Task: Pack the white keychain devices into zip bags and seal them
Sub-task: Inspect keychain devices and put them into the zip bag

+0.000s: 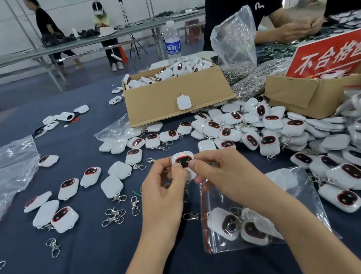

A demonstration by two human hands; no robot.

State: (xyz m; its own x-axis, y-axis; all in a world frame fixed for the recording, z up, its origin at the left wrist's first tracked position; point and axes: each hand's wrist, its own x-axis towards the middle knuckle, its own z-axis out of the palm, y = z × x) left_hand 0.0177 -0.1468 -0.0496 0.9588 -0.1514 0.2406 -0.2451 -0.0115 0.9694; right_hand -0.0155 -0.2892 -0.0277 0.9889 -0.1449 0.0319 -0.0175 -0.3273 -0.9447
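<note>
A white device, dark red-ringed face up, sits at frame centre, pinched between the left hand and the right hand, both thumbs on its face. At lower right a zip bag holding several devices lies partly under the right forearm. Clips and a pile of devices spread over the dark cloth; a box stands above centre

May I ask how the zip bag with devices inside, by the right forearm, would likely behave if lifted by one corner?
The zip bag looks like thin, wrinkled film, so it would probably flop. The devices inside lie loose, so they would likely slide downward. Whether it is sealed is unclear, so they might spill.
</note>
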